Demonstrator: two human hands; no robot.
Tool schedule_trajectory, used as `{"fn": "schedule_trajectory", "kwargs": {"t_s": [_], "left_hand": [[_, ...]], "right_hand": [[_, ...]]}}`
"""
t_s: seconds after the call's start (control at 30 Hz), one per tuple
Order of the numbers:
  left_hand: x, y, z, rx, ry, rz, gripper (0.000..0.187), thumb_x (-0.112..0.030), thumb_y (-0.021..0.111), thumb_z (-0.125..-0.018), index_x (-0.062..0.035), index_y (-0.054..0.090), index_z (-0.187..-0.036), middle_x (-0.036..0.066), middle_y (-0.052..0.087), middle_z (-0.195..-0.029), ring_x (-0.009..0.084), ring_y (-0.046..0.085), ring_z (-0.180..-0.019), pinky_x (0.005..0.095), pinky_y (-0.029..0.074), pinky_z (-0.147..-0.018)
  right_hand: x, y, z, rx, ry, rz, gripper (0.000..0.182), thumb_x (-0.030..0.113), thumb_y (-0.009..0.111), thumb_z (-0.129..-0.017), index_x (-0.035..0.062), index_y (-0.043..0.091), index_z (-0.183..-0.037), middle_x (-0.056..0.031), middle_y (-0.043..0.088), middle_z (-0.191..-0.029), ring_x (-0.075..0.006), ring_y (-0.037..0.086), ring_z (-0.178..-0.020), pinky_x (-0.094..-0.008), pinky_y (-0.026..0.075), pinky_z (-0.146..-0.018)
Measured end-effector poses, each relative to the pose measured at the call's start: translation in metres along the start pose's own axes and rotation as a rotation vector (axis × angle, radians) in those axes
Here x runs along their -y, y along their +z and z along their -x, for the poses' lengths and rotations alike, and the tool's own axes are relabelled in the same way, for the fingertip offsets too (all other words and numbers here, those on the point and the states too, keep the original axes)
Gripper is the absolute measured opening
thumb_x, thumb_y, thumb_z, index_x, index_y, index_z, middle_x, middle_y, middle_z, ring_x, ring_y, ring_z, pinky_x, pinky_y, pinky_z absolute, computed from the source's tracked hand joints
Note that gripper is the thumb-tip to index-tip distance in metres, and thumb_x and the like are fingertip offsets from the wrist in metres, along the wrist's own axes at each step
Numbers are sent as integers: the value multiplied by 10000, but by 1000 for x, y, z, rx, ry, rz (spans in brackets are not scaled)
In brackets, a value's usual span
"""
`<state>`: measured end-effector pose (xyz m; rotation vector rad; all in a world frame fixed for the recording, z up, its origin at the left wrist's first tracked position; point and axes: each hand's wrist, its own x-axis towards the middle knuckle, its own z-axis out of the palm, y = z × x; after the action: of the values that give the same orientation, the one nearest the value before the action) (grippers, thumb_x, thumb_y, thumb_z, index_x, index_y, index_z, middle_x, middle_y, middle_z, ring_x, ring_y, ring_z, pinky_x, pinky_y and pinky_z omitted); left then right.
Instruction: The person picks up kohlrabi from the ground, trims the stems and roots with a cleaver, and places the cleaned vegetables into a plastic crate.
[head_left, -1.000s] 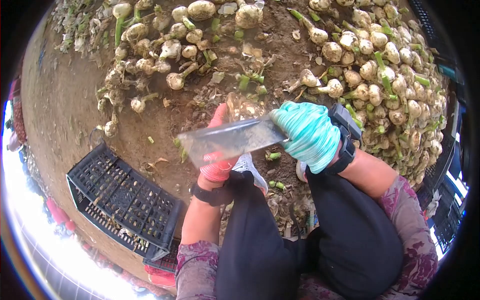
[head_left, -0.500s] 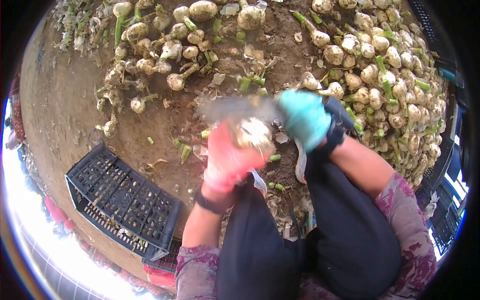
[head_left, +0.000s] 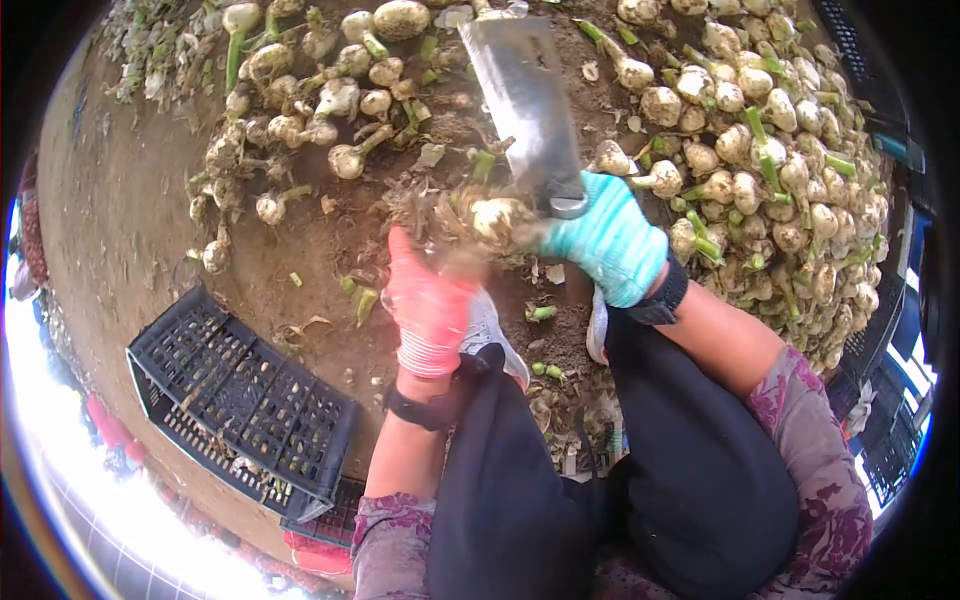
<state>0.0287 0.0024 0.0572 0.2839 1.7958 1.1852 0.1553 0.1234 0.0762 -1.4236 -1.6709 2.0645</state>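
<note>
Holding cleaver (head_left: 525,100): right grip (head_left: 602,240). Pale scraps (head_left: 245,467) showing within black crate (head_left: 238,395).

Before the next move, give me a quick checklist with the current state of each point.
1. Right hand gripping the cleaver by its handle: ok.
2. Blade apart from the left hand: ok, it extends away from the person, past the right hand.
3. Left hand's hold on the garlic bulb firm: cannot tell, motion blur there.
4. Both hands gloved: ok, coral on the left, teal on the right.
5. Ground between the shoes free of scraps: not ok, green stem pieces lie there.
</note>
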Motion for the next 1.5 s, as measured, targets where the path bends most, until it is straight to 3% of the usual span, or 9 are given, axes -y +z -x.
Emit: {"fn": "schedule_trajectory", "kwargs": {"t_s": [0.07,0.37,0.47,0.5,0.67,0.73,0.87,1.2,1.5], "left_hand": [[-1,2,-15,245,-141,745,307,-158,544,-804,-17,455,-1062,23,541,-813,112,530,-670,245,474,-637],[1,-8,-11,197,33,78,229,-22,610,-725,23,561,-944,46,584,-882,96,541,-774,229,442,-706],[-10,-11,-11,130,172,57,286,-9,585,-721,28,528,-998,73,551,-981,108,530,-868,224,436,-735],[6,-20,-19,171,-53,664,399,-37,600,-738,22,465,-1109,87,514,-1061,117,512,-916,228,432,-749],[-70,12,-12,579,158,272,479,-51,577,-777,-10,382,-1212,81,511,-1078,126,513,-899,248,437,-756],[-54,14,-28,359,191,261,523,-194,613,-777,-2,383,-1205,69,559,-987,104,531,-794,227,457,-670],[-24,-39,-99,-162,-419,164,549,-409,607,-757,4,463,-1089,121,574,-871,142,554,-652,266,471,-570],[13,-28,-167,-594,-104,51,586,-271,691,-701,95,432,-1077,127,553,-934,191,520,-789,298,438,-659],[2,-14,-76,411,99,419,396,-81,588,-755,-37,440,-1121,83,565,-997,142,550,-884,240,449,-770]], "right_hand": [[6,-5,0,142,-31,61,360,226,726,-658,68,590,-952,-72,623,-764,-101,570,-681,-269,458,-607],[-5,-5,0,-58,-604,725,243,155,618,-641,62,567,-858,-127,566,-717,-306,561,-668,-371,453,-572],[-32,-16,-28,18,-109,1011,182,179,626,-672,68,569,-805,-130,570,-661,-297,569,-634,-361,456,-562],[-46,-24,-27,-108,-145,854,191,193,636,-671,63,570,-794,-133,574,-651,-293,572,-618,-352,458,-557],[-86,-38,-36,-232,-196,314,221,201,657,-678,37,563,-793,-127,611,-726,-266,593,-634,-326,459,-564],[-67,-43,-30,-9,-745,1317,206,95,623,-693,6,583,-874,-102,611,-715,-200,575,-599,-298,459,-562],[-26,-32,-25,-231,138,25,364,199,714,-636,-30,580,-884,-144,592,-690,-209,592,-645,-293,467,-594],[-15,-34,-36,-180,51,348,393,366,666,-652,41,581,-857,-146,594,-659,-269,587,-635,-326,454,-616],[12,-17,-19,-138,-246,606,244,234,653,-681,70,589,-851,-153,588,-728,-292,586,-670,-349,465,-598]]}}
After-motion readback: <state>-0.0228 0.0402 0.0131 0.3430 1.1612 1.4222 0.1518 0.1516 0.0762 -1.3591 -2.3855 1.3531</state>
